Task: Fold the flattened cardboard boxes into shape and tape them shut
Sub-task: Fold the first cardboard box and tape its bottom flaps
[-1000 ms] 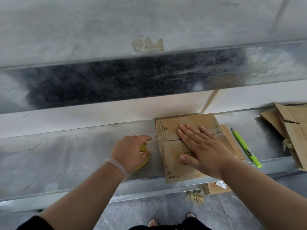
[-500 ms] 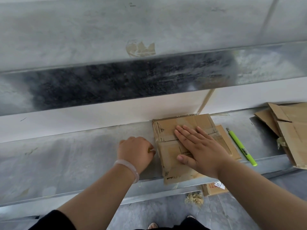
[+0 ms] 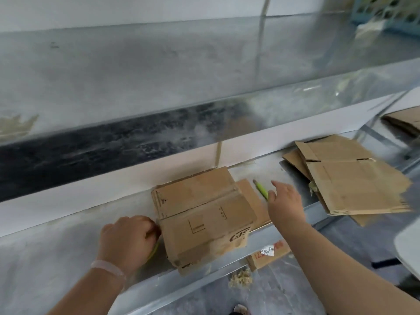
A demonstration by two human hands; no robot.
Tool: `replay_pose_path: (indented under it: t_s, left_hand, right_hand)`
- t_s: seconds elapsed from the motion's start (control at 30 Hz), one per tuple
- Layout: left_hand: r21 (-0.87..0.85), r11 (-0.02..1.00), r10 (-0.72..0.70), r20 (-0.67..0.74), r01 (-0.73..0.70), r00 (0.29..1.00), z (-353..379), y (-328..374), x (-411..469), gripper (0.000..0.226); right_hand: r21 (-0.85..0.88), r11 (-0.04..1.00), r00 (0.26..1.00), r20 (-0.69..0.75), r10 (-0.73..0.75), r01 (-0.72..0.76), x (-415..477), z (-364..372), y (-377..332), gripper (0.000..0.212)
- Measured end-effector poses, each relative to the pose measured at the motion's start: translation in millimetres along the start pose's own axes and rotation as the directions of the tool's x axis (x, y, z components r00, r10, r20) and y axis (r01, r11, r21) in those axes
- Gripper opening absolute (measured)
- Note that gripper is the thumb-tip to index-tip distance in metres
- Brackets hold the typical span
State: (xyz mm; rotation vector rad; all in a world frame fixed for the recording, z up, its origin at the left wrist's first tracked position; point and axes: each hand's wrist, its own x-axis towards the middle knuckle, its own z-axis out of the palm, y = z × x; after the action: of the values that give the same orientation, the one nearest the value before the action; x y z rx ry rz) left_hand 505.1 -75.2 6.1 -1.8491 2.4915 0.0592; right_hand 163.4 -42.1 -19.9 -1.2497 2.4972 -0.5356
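The person's right hand [image 3: 285,201] has come off the folded brown cardboard box [image 3: 204,214], which stays on the grey metal shelf [image 3: 56,258]. The hand now hovers with fingers loosely spread and empty by the green marker pen [image 3: 261,189]. The left hand [image 3: 129,242] remains at the box's left edge, fingers curled round a mostly hidden yellow object [image 3: 155,248]. Flattened brown cardboard sheets [image 3: 347,178] lie to the right.
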Motion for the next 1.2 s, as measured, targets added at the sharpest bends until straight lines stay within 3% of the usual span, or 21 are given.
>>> replay_pose_path:
  t_s: [0.07,0.13,0.23,0.3,0.37,0.47,0.6,0.7,0.77,0.9,1.1,1.2]
  left_hand:
    - [0.0,1.0,0.0,-0.01,0.0,1.0,4.0,-3.1,0.4,0.029]
    - [-0.018,1.0,0.019,-0.029,-0.019,0.999,8.5,-6.1,0.3,0.023]
    - [-0.073,0.996,0.043,-0.067,-0.048,0.997,11.5,-8.6,-2.8,0.018]
    - [-0.088,0.995,0.04,-0.077,-0.047,0.996,11.8,-9.2,-4.2,0.018]
    - [-0.127,0.991,0.02,-0.087,-0.031,0.996,10.4,-9.2,-4.4,0.016]
    - [-0.224,0.975,-0.015,-0.085,-0.004,0.996,9.4,-11.0,-5.5,0.011]
    - [-0.317,0.948,-0.011,-0.054,-0.007,0.998,13.1,-19.9,-6.3,0.014]
    - [-0.369,0.929,-0.005,-0.039,-0.01,0.999,15.1,-24.3,-3.8,0.02]
    - [-0.387,0.922,-0.006,-0.035,-0.008,0.999,16.5,-25.6,-2.3,0.025]
    - [-0.355,0.934,0.037,-0.044,-0.05,0.998,11.3,-23.1,-4.5,0.031]
    - [-0.454,0.891,0.001,-0.047,-0.022,0.999,12.8,-29.4,-11.0,0.02]
    - [-0.497,0.868,-0.027,-0.053,-0.003,0.998,14.9,-32.2,-12.4,0.018]
  right_hand:
    - [-0.164,0.986,0.994,0.111,0.016,0.002,10.2,6.4,10.7,0.032]
    - [-0.275,0.961,0.993,0.121,0.004,0.029,12.4,12.3,13.0,0.021]
    - [-0.249,0.968,0.997,0.078,0.007,0.012,12.1,21.2,14.9,0.014]
    - [-0.165,0.986,0.996,0.091,0.016,-0.001,7.5,23.0,14.6,0.013]
    - [0.049,0.998,0.996,0.081,0.032,-0.036,-6.2,16.2,9.5,0.019]
    - [0.376,0.926,1.0,0.009,0.013,-0.016,-45.3,-2.4,-12.4,0.025]
    - [0.509,0.844,0.981,0.001,-0.196,0.169,-109.4,-19.7,-53.4,0.031]
    - [0.436,0.78,0.877,-0.046,-0.478,0.448,-147.4,-33.5,-87.0,0.044]
    - [0.376,0.771,0.799,0.115,-0.59,0.515,-163.0,-36.3,-106.0,0.056]
    - [0.178,0.797,0.67,0.456,-0.587,0.577,-180.7,-16.2,-132.4,0.067]
    - [-0.146,0.798,0.705,0.577,-0.412,0.585,-175.1,8.2,-154.3,0.084]
    - [-0.191,0.792,0.717,0.582,-0.384,0.58,-174.2,9.7,-157.1,0.088]
